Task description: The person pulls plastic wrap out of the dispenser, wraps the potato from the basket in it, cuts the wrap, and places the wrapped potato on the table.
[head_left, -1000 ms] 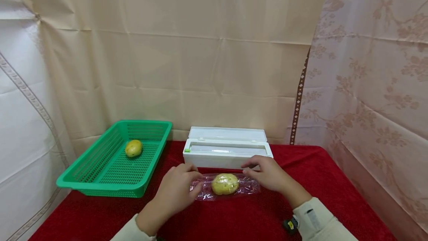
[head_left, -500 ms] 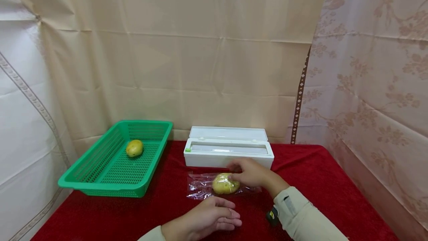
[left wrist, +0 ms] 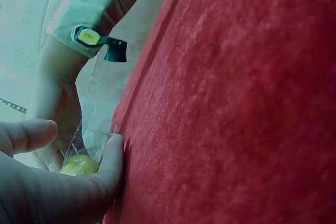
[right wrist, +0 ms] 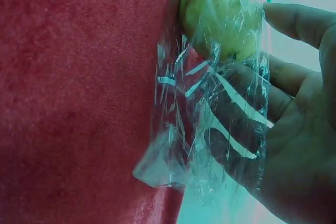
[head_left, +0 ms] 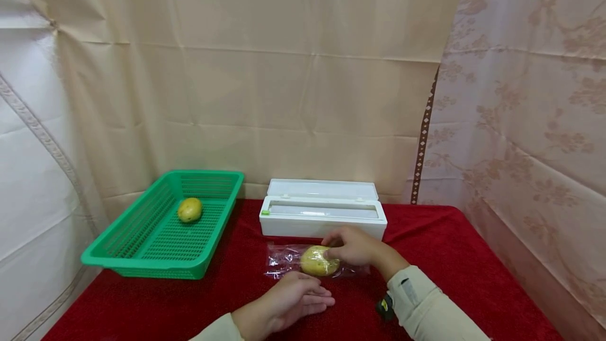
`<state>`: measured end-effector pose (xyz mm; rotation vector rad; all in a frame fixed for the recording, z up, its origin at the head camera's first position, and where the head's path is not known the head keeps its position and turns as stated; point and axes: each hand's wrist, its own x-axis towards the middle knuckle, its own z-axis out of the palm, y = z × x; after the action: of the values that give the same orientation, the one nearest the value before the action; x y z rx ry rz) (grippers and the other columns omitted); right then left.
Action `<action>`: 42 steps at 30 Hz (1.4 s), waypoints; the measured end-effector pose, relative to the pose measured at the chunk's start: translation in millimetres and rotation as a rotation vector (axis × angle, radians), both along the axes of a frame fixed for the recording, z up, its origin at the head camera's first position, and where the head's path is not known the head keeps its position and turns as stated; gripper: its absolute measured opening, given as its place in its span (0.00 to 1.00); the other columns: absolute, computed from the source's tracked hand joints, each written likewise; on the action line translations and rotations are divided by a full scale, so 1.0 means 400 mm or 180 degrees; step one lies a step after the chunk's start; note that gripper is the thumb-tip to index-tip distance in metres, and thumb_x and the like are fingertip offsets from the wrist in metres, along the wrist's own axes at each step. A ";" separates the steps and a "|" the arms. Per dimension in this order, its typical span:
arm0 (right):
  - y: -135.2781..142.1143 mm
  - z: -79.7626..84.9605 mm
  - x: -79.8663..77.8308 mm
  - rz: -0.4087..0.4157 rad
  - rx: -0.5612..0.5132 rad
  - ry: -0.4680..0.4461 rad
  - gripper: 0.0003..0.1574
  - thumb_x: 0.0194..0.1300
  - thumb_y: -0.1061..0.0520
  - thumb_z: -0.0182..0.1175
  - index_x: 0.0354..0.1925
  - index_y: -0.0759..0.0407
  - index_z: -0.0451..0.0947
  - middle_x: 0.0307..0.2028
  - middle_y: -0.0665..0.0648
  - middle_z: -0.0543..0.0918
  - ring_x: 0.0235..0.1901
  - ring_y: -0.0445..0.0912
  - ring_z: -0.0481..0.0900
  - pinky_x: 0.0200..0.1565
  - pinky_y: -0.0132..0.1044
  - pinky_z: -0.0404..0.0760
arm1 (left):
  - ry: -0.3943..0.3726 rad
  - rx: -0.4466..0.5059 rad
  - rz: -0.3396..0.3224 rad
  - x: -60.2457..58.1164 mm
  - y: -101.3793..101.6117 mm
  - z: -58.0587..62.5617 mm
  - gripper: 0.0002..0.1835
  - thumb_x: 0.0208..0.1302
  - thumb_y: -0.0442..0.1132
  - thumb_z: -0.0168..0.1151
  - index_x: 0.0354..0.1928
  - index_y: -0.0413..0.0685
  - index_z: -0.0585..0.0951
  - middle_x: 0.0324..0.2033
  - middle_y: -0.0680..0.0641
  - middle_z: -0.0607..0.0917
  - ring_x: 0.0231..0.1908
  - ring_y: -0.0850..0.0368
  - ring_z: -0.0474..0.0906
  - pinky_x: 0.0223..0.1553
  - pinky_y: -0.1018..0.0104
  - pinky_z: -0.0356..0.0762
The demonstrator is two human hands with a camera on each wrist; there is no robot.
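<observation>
A yellow potato lies wrapped in clear plastic film, whose loose ends spread left and right on the red cloth. My right hand reaches over its right side, thumb at the potato and the other fingers loosely bent beyond it. In the right wrist view, crinkled film overlaps these fingers. My left hand lies in front of the film, fingers extended to the right and palm turned toward the potato. The left wrist view shows the potato beyond its thumb and fingers.
Behind the potato stands a long white film dispenser box with its lid raised. A green plastic basket at the left holds a second potato. Red cloth covers the table, and curtains hang around it.
My left hand left the film's left end, came forward and right, then shifted slightly back toward the potato. My right hand moved left from the film's right end onto the potato's right side.
</observation>
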<state>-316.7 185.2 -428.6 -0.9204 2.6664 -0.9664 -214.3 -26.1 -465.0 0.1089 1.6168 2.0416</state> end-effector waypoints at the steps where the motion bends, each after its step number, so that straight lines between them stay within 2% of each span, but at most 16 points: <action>1: 0.000 0.000 0.000 0.0005 0.0006 -0.0003 0.15 0.64 0.52 0.67 0.48 0.56 0.87 0.41 0.48 0.89 0.44 0.43 0.83 0.48 0.42 0.81 | -0.0001 -0.0009 0.0030 -0.004 0.000 0.001 0.16 0.73 0.32 0.51 0.56 0.25 0.69 0.46 0.34 0.85 0.50 0.43 0.88 0.56 0.52 0.84; 5: 0.003 -0.001 0.000 0.0023 0.0029 -0.0019 0.15 0.64 0.52 0.67 0.47 0.56 0.87 0.40 0.49 0.89 0.43 0.43 0.83 0.46 0.42 0.81 | -0.0024 -0.0034 0.0148 -0.014 0.002 0.004 0.20 0.71 0.31 0.51 0.59 0.26 0.67 0.46 0.33 0.84 0.50 0.45 0.88 0.56 0.53 0.84; 12: 0.022 0.005 0.013 0.0015 -0.0022 -0.0012 0.15 0.63 0.51 0.68 0.45 0.57 0.87 0.38 0.49 0.89 0.40 0.42 0.83 0.45 0.40 0.81 | 0.0149 -0.0138 0.0175 -0.017 0.004 0.016 0.23 0.71 0.28 0.51 0.62 0.18 0.65 0.49 0.29 0.82 0.53 0.41 0.86 0.56 0.54 0.84; 17: 0.039 0.010 0.029 -0.0156 -0.0101 -0.0050 0.14 0.63 0.48 0.69 0.40 0.57 0.86 0.35 0.49 0.88 0.37 0.42 0.81 0.41 0.39 0.79 | 0.0256 -0.0229 0.0155 -0.022 -0.001 0.028 0.28 0.70 0.28 0.54 0.65 0.14 0.61 0.51 0.28 0.82 0.54 0.40 0.86 0.56 0.54 0.84; 20: 0.046 0.014 0.043 -0.0272 -0.0192 -0.0099 0.15 0.63 0.48 0.69 0.39 0.58 0.86 0.34 0.50 0.87 0.36 0.43 0.81 0.39 0.38 0.79 | 0.0329 -0.0329 0.0163 -0.023 -0.004 0.034 0.27 0.69 0.29 0.57 0.64 0.16 0.65 0.49 0.30 0.83 0.52 0.43 0.87 0.54 0.55 0.85; 25: 0.052 0.017 0.081 -0.0409 -0.0673 -0.0606 0.18 0.64 0.51 0.68 0.41 0.67 0.82 0.32 0.56 0.86 0.28 0.46 0.84 0.33 0.42 0.85 | 0.0435 -0.0431 0.0204 -0.025 -0.012 0.043 0.22 0.68 0.30 0.58 0.59 0.21 0.72 0.47 0.33 0.84 0.51 0.46 0.87 0.53 0.56 0.85; 29: 0.049 0.011 0.120 -0.0731 -0.0944 -0.0992 0.22 0.65 0.51 0.69 0.44 0.68 0.76 0.31 0.58 0.83 0.26 0.47 0.84 0.28 0.42 0.85 | 0.0456 -0.0376 0.0207 -0.028 -0.022 0.048 0.22 0.69 0.30 0.58 0.60 0.22 0.71 0.47 0.35 0.84 0.48 0.46 0.88 0.51 0.55 0.86; 34: 0.041 0.003 0.162 -0.1069 -0.0966 -0.1161 0.27 0.65 0.46 0.70 0.47 0.64 0.72 0.34 0.57 0.83 0.28 0.47 0.85 0.26 0.39 0.82 | 0.0442 -0.0319 0.0123 -0.035 -0.032 0.051 0.21 0.70 0.32 0.59 0.60 0.24 0.71 0.44 0.37 0.86 0.40 0.50 0.90 0.47 0.56 0.87; 38: 0.037 -0.002 0.185 -0.1126 -0.1036 -0.1275 0.28 0.66 0.44 0.70 0.47 0.64 0.70 0.36 0.59 0.82 0.25 0.48 0.87 0.25 0.41 0.84 | 0.0410 -0.0404 0.0011 -0.037 -0.039 0.053 0.20 0.70 0.35 0.61 0.57 0.27 0.74 0.41 0.37 0.89 0.39 0.51 0.90 0.42 0.59 0.88; 42: 0.031 -0.009 0.208 -0.1111 -0.1209 -0.1442 0.30 0.67 0.44 0.68 0.48 0.64 0.67 0.39 0.62 0.80 0.27 0.51 0.88 0.23 0.44 0.85 | 0.0429 -0.0464 -0.0107 -0.041 -0.047 0.049 0.18 0.69 0.38 0.62 0.53 0.30 0.77 0.40 0.37 0.90 0.37 0.50 0.91 0.36 0.63 0.87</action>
<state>-233.5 197.6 -432.3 -0.2294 2.3252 -1.5772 -230.5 -44.8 -445.4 0.2237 1.8277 1.9201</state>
